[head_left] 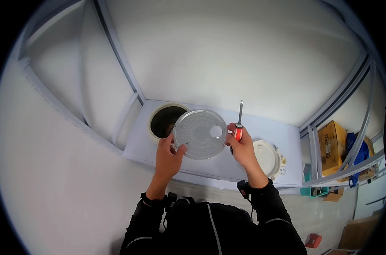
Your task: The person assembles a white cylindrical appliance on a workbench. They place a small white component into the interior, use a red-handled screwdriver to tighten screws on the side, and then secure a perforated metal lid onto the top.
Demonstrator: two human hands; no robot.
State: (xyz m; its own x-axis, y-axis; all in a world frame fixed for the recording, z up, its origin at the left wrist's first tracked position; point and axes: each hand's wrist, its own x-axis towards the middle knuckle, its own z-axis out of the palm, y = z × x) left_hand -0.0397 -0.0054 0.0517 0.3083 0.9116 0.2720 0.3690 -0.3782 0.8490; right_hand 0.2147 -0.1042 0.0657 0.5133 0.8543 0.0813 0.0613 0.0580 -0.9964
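Observation:
Between my hands is a round silvery metal disc point(197, 135) with a circular hole or light spot towards its right side. My left hand point(169, 156) grips its lower left edge, thumb on top. My right hand point(241, 144) pinches the right edge and also holds a screwdriver point(238, 130) with a red and white handle, its shaft pointing up and away. Behind the disc, on the left of the table, stands a round cream-rimmed pot point(152, 126) with a dark inside, partly covered by the disc and my left hand.
A white table point(135, 142) runs below the wall. On its right lies a round white lid-like part point(267, 158) with small fittings at its edge. Metal frame posts flank the table. Cardboard boxes point(331, 146), a teal basket point(316, 192) and a red object point(313, 240) are off right.

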